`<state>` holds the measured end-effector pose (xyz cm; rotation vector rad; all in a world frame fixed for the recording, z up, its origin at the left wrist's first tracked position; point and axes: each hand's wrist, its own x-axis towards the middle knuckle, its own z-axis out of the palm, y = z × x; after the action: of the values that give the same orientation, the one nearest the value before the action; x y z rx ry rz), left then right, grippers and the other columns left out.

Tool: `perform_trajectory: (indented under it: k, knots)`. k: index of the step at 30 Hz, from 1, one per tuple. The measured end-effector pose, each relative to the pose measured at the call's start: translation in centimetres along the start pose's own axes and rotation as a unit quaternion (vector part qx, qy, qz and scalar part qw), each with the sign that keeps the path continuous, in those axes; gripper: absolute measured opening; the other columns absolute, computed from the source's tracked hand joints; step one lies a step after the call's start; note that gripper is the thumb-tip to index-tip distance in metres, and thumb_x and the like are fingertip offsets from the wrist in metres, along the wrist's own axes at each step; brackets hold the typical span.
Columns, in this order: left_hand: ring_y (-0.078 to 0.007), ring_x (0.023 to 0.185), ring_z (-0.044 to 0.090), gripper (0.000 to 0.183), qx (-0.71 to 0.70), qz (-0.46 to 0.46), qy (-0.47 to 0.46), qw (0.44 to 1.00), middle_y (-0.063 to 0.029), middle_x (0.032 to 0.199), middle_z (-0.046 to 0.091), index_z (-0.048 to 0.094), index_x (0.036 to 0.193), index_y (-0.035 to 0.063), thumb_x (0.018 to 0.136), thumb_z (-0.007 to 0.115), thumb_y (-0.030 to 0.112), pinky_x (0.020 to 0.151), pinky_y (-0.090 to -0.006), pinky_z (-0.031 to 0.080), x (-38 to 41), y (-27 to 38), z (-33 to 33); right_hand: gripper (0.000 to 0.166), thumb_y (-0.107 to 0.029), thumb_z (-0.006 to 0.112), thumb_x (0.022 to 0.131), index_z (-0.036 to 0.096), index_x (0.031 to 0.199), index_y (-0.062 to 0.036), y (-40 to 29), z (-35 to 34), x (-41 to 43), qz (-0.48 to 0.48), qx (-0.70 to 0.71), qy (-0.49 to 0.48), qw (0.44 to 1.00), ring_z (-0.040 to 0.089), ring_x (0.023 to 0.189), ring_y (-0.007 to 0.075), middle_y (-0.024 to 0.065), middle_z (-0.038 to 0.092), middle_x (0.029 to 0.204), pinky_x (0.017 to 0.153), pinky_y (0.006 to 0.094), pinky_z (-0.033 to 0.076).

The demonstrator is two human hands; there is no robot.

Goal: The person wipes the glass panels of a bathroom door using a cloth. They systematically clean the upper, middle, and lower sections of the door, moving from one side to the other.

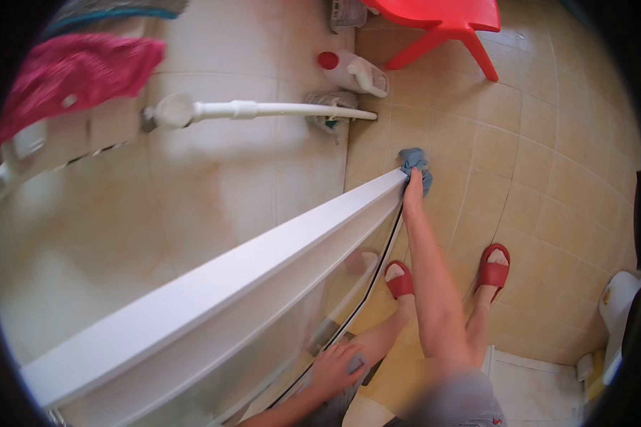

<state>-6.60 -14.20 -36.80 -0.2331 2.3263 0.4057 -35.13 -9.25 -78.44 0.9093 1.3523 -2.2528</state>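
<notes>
My right hand [414, 187] grips a crumpled blue-grey cloth [414, 160] against the far end of a white frame rail [229, 267]. The rail runs diagonally along the top of a glass panel [278, 341], whose near side has a dark edge strip [371, 293]. My left hand [335, 368] is low in the view, beside the panel's edge and over my leg. A small grey patch shows between its thumb and fingers; whether that is held cloth or my shorts, I cannot tell.
Beyond the cloth, a white jug with a red cap [355, 74] stands by the wall near a white pipe [278, 109]. A red plastic chair [448, 32] is at the top. Pink fabric [85, 74] hangs upper left. Red slippers [494, 272] are on my feet on the tiled floor [539, 224].
</notes>
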Motion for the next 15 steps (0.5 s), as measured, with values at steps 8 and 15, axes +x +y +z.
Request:
perform_trajectory:
  k: [8,15]
  knots:
    - [-0.0307,0.115,0.059,0.045,0.016,-0.030,-0.020,0.999,-0.0097,0.117,0.065,0.063,0.121,0.0117,0.084,0.069,0.036,0.093,-0.0460,0.048,-4.0,0.5,2.5,0.054,-0.030,0.041,0.103,0.044,0.140,0.0078,-18.0,11.4,-28.3,-0.223,-0.103,-0.095,0.965,0.041,0.136,0.0382,0.0238,0.044,0.147,0.114,0.0416,0.029]
    - [-0.0307,0.135,0.047,0.077,-0.236,-0.111,0.013,0.965,-0.0195,0.149,0.047,0.035,0.154,0.0028,0.091,0.068,0.033,0.109,-0.0422,0.039,-5.3,-2.0,5.8,0.062,-0.031,0.056,0.089,0.050,0.130,0.0147,-31.7,16.0,-40.9,-0.411,-0.065,-0.211,0.884,0.036,0.142,0.0499,0.0343,0.042,0.147,0.106,0.0547,0.034]
